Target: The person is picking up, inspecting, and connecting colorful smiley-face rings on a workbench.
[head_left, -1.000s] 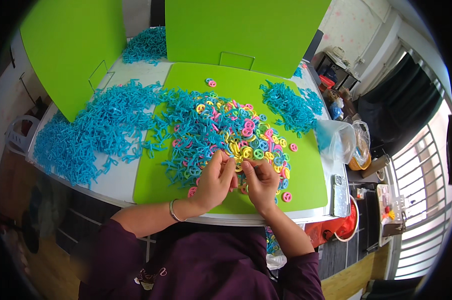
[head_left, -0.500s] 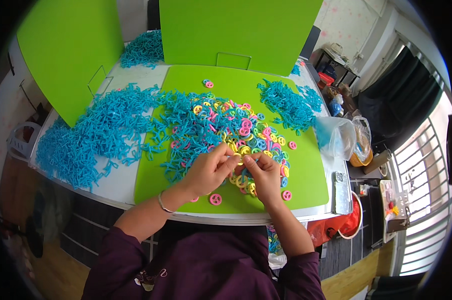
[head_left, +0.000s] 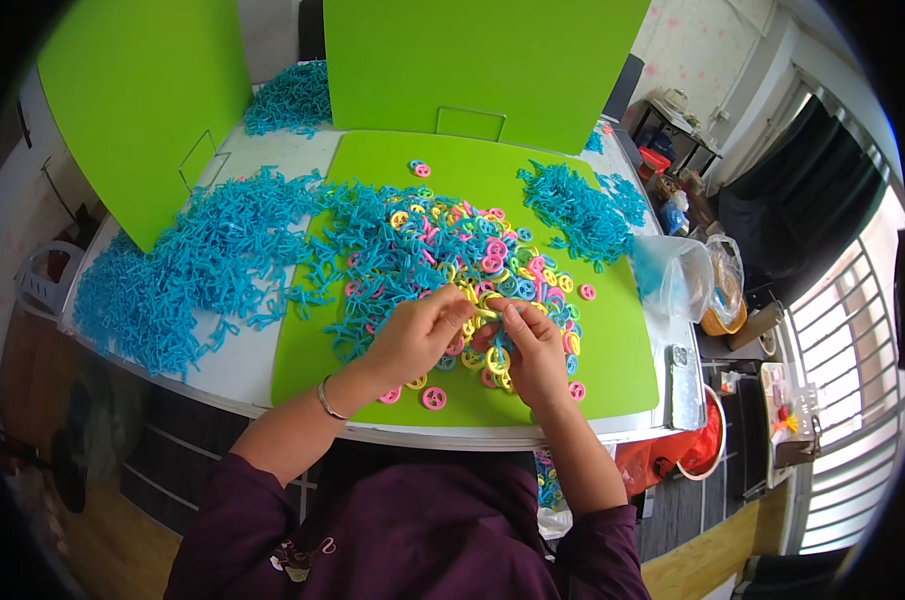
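Note:
Close together over the pile, both my hands are closed in pinches. My left hand [head_left: 422,335] grips one side of a yellow spoked plastic ring [head_left: 486,313]. My right hand [head_left: 532,352] pinches near the ring's other side, with a bit of blue plastic piece [head_left: 502,341] showing below its fingers. Fingertips hide part of what is held. Beneath and around my hands lies a heap of spoked rings [head_left: 493,256] in pink, yellow, blue and green. Blue branched plastic pieces [head_left: 372,240] are mixed into the heap's left side.
A green mat [head_left: 612,370] covers the table's middle. More blue branched pieces lie in a large heap [head_left: 172,285] at left and a smaller heap [head_left: 577,215] at right. Green boards [head_left: 472,60] stand behind. A phone [head_left: 684,385] and plastic bag [head_left: 672,275] sit at the right edge.
My right hand has turned slightly and its fingers have shifted. The yellow ring between my hands has tilted, and more blue plastic shows below my right fingers.

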`<state>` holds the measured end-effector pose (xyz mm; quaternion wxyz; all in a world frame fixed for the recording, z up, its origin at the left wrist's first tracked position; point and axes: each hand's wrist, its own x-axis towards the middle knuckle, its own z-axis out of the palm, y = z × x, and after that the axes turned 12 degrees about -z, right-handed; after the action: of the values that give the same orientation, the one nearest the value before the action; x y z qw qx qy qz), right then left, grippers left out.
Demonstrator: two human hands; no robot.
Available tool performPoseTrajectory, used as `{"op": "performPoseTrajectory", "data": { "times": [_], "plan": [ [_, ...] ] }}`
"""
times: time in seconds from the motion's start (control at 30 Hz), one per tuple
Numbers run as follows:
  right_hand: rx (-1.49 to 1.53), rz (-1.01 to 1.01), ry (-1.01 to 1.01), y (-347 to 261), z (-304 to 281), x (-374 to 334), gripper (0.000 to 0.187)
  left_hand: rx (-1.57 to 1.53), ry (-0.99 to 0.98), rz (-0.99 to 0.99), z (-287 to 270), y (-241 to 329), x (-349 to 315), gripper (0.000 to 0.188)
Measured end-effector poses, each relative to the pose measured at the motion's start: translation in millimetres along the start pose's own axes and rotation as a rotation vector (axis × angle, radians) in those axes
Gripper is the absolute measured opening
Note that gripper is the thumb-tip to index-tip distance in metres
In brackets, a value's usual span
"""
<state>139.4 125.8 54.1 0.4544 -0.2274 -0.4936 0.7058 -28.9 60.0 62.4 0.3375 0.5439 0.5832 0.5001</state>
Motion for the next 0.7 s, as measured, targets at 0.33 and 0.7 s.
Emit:
{"op": "performPoseTrajectory", "data": {
  "times": [0.33, 0.7],
  "plan": [
    [-0.749, 0.009, -0.821, -98, -79, -76, 0.014, 0.66, -0.168, -0.09, -68, -2, 6, 0.029],
    [-1.142, -0.29, -0.464, -64, -43, -73, 0.028, 0.766, -0.084, 0.057, -39, -21, 0, 0.029]
  ]
}}
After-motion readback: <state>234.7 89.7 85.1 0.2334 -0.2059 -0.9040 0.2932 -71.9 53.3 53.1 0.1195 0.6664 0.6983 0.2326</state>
